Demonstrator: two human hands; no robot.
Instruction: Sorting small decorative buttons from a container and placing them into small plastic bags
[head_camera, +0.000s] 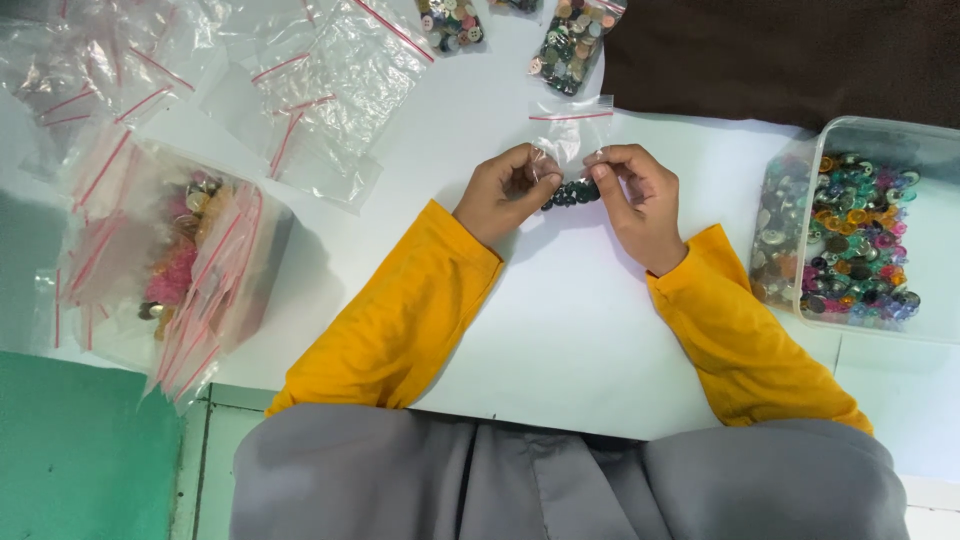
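Observation:
A small clear zip bag (572, 135) with a red seal strip lies on the white sheet (560, 340), with a clump of dark green buttons (571, 193) in its lower part. My left hand (505, 190) pinches the bag's left side. My right hand (637, 200) pinches its right side, fingers curled over the buttons. Both arms wear yellow sleeves.
A clear plastic tub (880, 140) of mixed coloured buttons stands at the right. Empty zip bags (310, 90) lie at the top left, a stack of bags over pink and gold buttons (175, 270) at the left. Two filled button bags (572, 40) lie at the top.

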